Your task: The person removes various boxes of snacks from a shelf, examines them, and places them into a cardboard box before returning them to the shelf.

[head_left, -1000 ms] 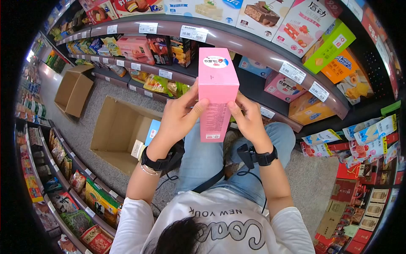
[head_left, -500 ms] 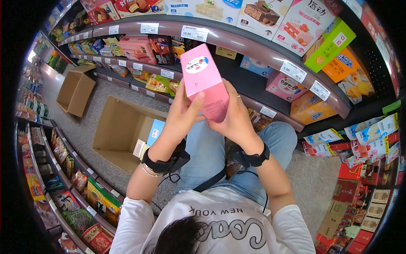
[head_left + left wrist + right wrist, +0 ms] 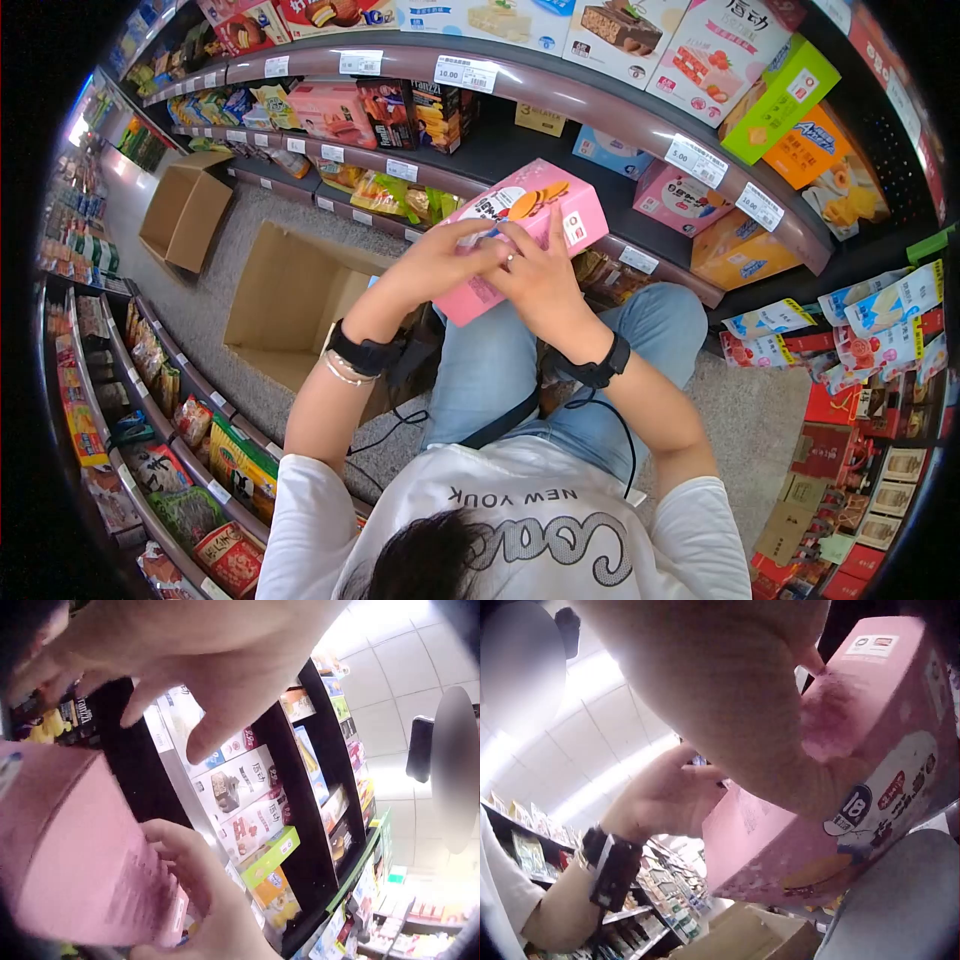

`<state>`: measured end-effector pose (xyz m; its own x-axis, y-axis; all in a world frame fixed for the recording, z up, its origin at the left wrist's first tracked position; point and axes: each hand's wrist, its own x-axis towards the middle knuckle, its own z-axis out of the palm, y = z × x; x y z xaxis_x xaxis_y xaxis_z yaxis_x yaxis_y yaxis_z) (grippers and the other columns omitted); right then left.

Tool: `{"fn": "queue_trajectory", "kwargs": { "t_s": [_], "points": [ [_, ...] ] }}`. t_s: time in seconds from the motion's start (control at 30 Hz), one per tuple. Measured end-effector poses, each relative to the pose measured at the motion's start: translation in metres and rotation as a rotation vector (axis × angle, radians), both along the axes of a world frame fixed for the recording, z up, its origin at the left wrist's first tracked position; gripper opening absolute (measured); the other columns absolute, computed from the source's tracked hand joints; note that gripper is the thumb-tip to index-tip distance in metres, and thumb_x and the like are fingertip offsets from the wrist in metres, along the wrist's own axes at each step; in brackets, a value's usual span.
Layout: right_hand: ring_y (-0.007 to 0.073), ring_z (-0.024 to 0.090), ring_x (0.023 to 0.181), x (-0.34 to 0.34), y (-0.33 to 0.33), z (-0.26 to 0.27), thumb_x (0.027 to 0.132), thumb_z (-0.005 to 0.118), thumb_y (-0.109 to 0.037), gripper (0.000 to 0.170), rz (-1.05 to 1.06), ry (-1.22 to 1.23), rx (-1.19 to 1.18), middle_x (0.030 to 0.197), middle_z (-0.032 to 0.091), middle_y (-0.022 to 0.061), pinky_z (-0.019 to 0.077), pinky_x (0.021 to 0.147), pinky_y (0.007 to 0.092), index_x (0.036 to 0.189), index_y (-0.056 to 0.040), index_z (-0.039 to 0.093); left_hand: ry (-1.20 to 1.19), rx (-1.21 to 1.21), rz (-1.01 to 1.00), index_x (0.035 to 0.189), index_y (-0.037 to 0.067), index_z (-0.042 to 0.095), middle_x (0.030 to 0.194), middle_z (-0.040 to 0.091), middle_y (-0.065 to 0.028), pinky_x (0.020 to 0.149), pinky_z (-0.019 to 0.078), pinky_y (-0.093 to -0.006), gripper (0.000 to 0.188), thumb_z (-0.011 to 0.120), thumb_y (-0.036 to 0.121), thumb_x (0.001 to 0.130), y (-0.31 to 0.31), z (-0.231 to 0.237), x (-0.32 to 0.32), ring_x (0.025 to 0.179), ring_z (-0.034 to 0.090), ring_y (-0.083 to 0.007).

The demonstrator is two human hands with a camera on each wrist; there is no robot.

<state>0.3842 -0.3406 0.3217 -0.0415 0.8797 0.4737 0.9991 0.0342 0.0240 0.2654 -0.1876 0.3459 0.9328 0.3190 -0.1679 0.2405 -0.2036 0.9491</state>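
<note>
A pink printed snack box point(image 3: 590, 212) lies tilted above the person's knees in the head view, with pictures of round brown food on its face. The right hand point(image 3: 545, 295) grips it, fingers spread across the printed face. In the right wrist view the right hand point(image 3: 735, 690) covers part of the pink box point(image 3: 885, 697). The left hand point(image 3: 425, 270) is at the box's left end, its fingers overlapping the right hand in the head view. In the left wrist view the left hand's fingers point(image 3: 232, 697) are spread, apart from the box point(image 3: 82, 847).
A large cardboard carton point(image 3: 265, 300) stands open on the floor at left, with a smaller carton point(image 3: 185, 215) behind it. Curved shelves point(image 3: 620, 110) rise in front, holding a blue box point(image 3: 610, 152) and another pink box point(image 3: 672, 198). Bagged snacks point(image 3: 890, 300) hang at right.
The pink box was held upright between both hands, then tilted; now its printed face is turned up and it leans to the right. The right hand has shifted onto that face.
</note>
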Motion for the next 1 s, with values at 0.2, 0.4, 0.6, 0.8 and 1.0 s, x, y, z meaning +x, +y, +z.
{"fn": "queue_trajectory", "kwargs": {
  "t_s": [0.2,0.4,0.6,0.8,1.0],
  "points": [
    [0.0211,0.051,0.119,0.015,0.003,0.008,0.079,0.059,-0.012,0.037,-0.041,-0.002,0.057,0.113,0.059,-0.0028,0.0246,0.098,0.0780,0.115,-0.0206,0.059,-0.021,0.068,-0.064,0.141,-0.011,0.032,0.136,0.049,-0.0245,0.103,0.0407,-0.0370,0.105,0.085,0.042,0.066,0.000,-0.009,0.000,0.126,0.050,-0.0301],
    [0.0200,0.051,0.119,0.032,0.006,0.027,0.078,0.061,-0.014,0.034,0.018,-0.139,0.102,0.113,0.059,-0.0033,0.0269,0.097,0.0768,0.111,-0.0204,0.060,-0.189,0.384,-0.002,0.145,-0.009,0.025,0.142,0.039,-0.0283,0.112,0.0286,-0.0431,0.111,0.087,0.030,0.061,-0.011,-0.036,0.000,0.135,0.035,-0.0401],
    [0.0199,0.052,0.118,0.036,0.006,0.039,0.077,0.061,-0.017,0.030,0.069,-0.212,0.117,0.111,0.058,-0.0034,0.0285,0.098,0.0762,0.106,-0.0197,0.061,-0.212,0.423,0.111,0.147,-0.007,0.018,0.147,0.031,-0.0256,0.114,0.0253,-0.0425,0.106,0.083,0.020,0.067,-0.029,-0.027,0.000,0.139,0.029,-0.0365],
    [0.0199,0.051,0.120,0.027,0.004,0.051,0.077,0.061,-0.018,0.029,0.097,-0.181,0.105,0.113,0.058,-0.0036,0.0274,0.098,0.0770,0.105,-0.0196,0.061,-0.234,0.444,0.102,0.149,-0.002,0.017,0.147,0.029,-0.0245,0.113,0.0249,-0.0450,0.110,0.085,0.021,0.065,-0.036,-0.025,-0.008,0.138,0.027,-0.0392],
    [0.0195,0.047,0.127,0.025,0.004,0.046,0.078,0.060,-0.018,0.029,0.149,-0.144,0.091,0.115,0.057,-0.0035,0.0245,0.099,0.0789,0.106,-0.0194,0.060,-0.268,0.454,0.141,0.149,0.001,0.015,0.144,0.029,-0.0238,0.112,0.0254,-0.0469,0.115,0.086,0.020,0.061,-0.043,-0.033,-0.010,0.136,0.027,-0.0416]
  ]
}}
